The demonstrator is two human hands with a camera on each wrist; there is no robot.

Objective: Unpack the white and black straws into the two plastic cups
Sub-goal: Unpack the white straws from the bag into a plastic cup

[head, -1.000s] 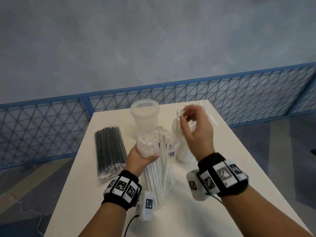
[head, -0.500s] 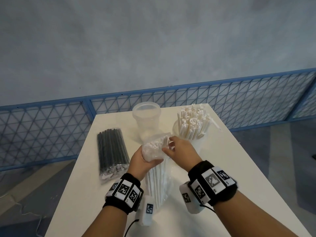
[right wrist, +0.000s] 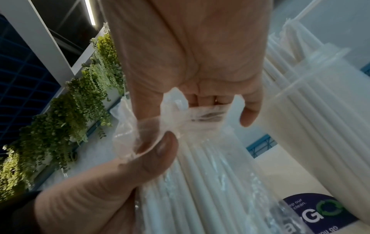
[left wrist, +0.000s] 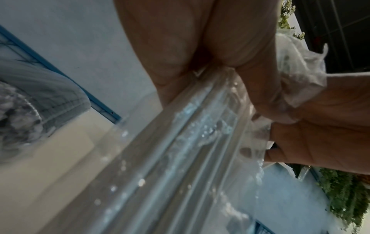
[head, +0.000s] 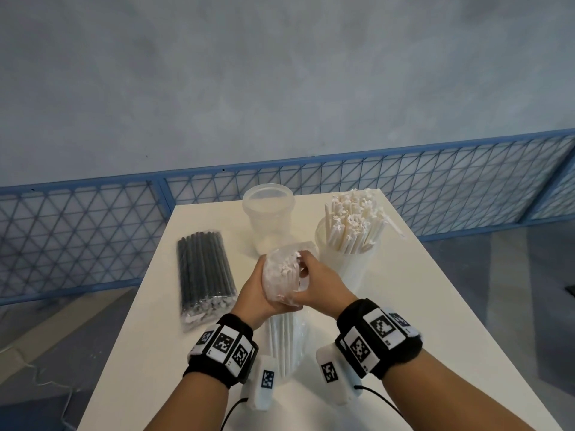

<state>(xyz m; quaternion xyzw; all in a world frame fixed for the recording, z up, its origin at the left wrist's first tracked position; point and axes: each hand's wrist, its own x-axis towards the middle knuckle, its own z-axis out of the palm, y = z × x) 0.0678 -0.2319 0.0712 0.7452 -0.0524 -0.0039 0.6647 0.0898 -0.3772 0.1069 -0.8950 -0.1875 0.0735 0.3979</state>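
A clear bag of white straws (head: 281, 276) stands upright on the white table (head: 429, 306), close in front of me. My left hand (head: 253, 293) grips the bag near its top from the left. My right hand (head: 320, 284) curls its fingers over the open top onto the straw ends, with its thumb against the bag's front. In the right wrist view the loose plastic (right wrist: 160, 125) is bunched between my right hand's fingers (right wrist: 208, 99) and my left thumb (right wrist: 144, 164). A plastic cup (head: 347, 265) filled with white straws stands just right of the bag. Behind it an empty cup (head: 268, 214) stands. A sealed pack of black straws (head: 203, 265) lies to the left.
A blue wire-mesh fence (head: 435, 194) runs behind the table, in front of a grey wall. The table's left edge lies just beyond the black straw pack. Bare tabletop stretches to the right of the filled cup.
My right hand left the straws it was setting into the right cup, came back down to the bag and closed over its open top. The left hand kept its hold.
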